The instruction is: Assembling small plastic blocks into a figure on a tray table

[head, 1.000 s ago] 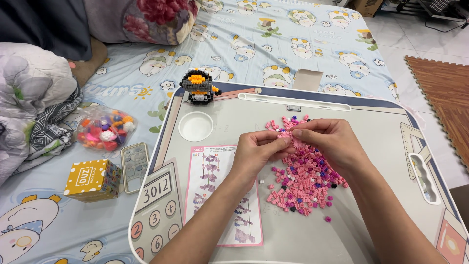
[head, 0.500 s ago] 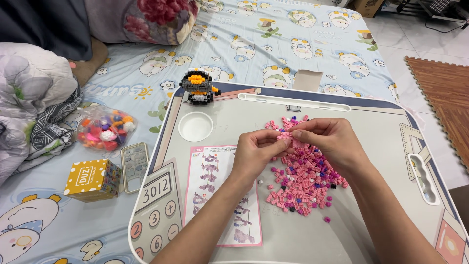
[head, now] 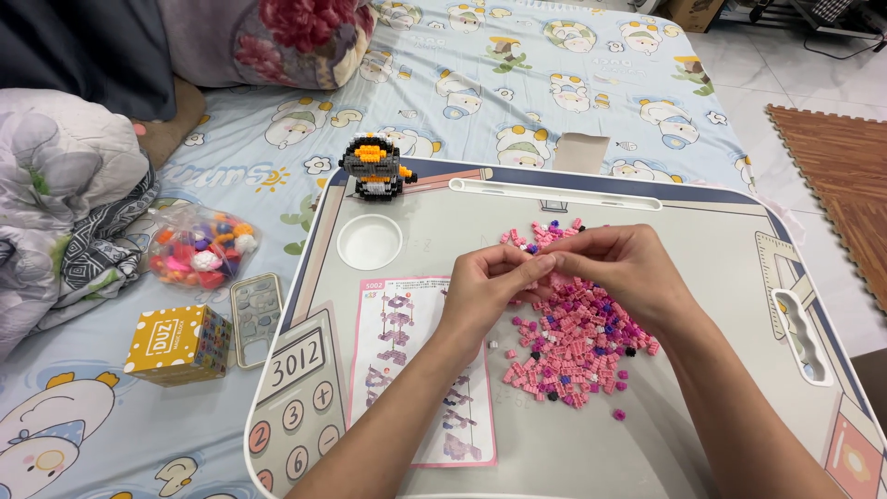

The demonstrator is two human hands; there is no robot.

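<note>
- Two hands meet over the heap: your left hand [head: 485, 286] and right hand [head: 614, 273] are pinched fingertip to fingertip above the pile of pink bricks [head: 577, 337], both narrow, closed on something small and pink between them (whether one brick or two pressed together, you cannot tell).
- Little has changed over the last second: your hands sat in this same pinch a moment ago, shifting only slightly, and the pile looks undisturbed. That reads as fine fitting work going on in the fingers, not fetching or sorting.
- The pile lies on the lap desk [head: 702, 231] right of middle, directly under your knuckles, with a few strays near its lower edge.
- The instruction sheet [head: 407, 370] lies flat just left of the pile, under your left forearm.
- For room, the desk is open to the right of the pile up to the handle slot [head: 799, 333], and toward the far rim; the round cup recess [head: 370, 242] sits at the far left.
- The finished black-and-orange brick figure [head: 372, 168] stands at the desk's far-left edge, well apart from your hands.
- Off the desk on the left, on the printed sheet: a bag of coloured pieces [head: 199, 248], a yellow box [head: 178, 344] and a phone [head: 256, 319] just beside the desk's rim.
</note>
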